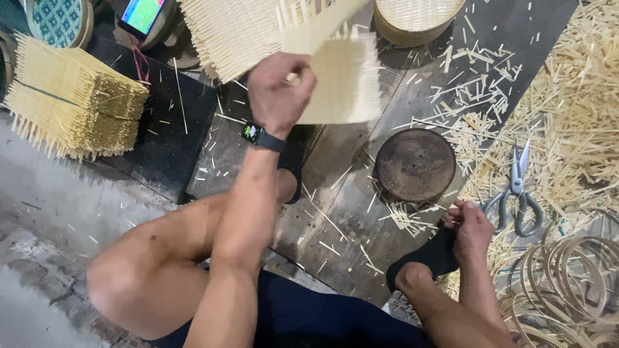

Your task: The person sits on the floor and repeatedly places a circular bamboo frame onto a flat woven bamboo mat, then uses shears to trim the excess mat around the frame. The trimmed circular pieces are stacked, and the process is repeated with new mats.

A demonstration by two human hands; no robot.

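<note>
Loads of bamboo everywhere: a big drift of offcuts (567, 109) on the right, and two stacks of woven squares, one at far left (71, 103) and one up top (225, 32). Left hand (280, 90) is clamped on one woven bamboo mat (342, 80), lifted just off that top stack, a bit blurred. Right hand (469, 229) sits low by the black sock (429, 254), fingers curled together, but I can't tell if it's pinching anything. I'd say pinch the mat by its edge and lift it flat so the loose ends don't snag its neighbours. Round dark block (416, 164) sits between the hands on the wooden floor boards (342, 212), bamboo hoops (567, 283) bottom right, scissors (518, 190) just beside the right hand. Workshop floor, concrete at left.
</note>
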